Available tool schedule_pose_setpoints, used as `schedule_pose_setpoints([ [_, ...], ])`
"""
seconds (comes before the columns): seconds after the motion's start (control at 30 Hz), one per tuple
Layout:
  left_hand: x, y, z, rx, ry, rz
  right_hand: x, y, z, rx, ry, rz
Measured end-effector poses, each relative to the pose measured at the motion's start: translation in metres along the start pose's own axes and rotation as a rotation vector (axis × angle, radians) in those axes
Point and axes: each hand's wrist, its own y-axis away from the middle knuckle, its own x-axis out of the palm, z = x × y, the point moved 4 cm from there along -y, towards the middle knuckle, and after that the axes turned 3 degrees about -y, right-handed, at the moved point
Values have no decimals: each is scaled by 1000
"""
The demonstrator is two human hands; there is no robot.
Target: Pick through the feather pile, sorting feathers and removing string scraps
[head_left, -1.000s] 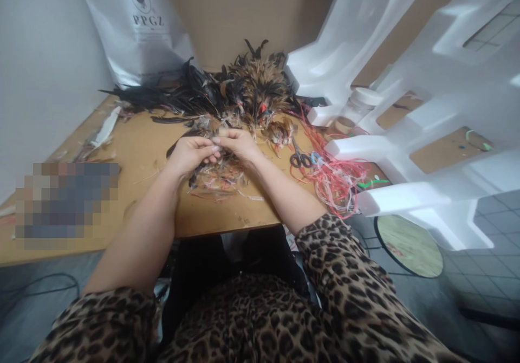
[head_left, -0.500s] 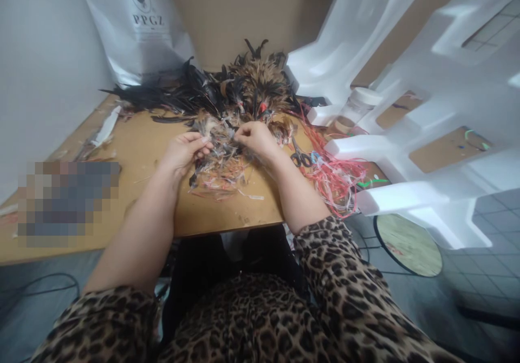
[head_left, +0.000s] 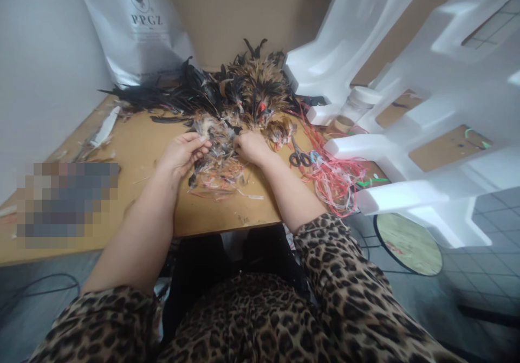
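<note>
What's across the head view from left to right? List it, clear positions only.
White feather → left hand → right hand → scissors → white-lidded container → round pale disc.

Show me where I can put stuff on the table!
The table looks mostly bare between the white feather and left hand, and along the front edge before the tangled scraps. Dark feathers crowd the back; scissors and pink strands the right.

A wooden-brown surface (head_left: 138,149) carries long black feathers (head_left: 158,98) along its far side, with an upright brown feather bunch (head_left: 262,78) right of them. A loose feather pile (head_left: 219,160) lies mid-surface. Left: a white feather (head_left: 107,127) and a pixelated object (head_left: 67,203). Right: scissors (head_left: 300,159) beside tangled pink strands (head_left: 337,181).
</note>
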Motion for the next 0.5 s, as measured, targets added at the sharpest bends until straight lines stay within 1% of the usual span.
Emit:
schedule_pose_setpoints([
  [0.07,0,0,0,-1,22,4,2,-2,-4,26,-84,-26],
  [0.13,0,0,-1,-6,41,-1,1,-3,-9,58,-223,-65],
  [0.2,0,0,-2,-18,62,-11,0,-5,-15,93,-434,-118],
  [0.3,0,1,-2,-38,90,-22,-1,-7,-20,156,-816,-178],
  [0.4,2,1,0,-69,101,-5,1,-6,-18,235,-1143,-195],
  [0.5,4,2,4,-95,108,18,2,-5,-7,270,-1344,-166],
])
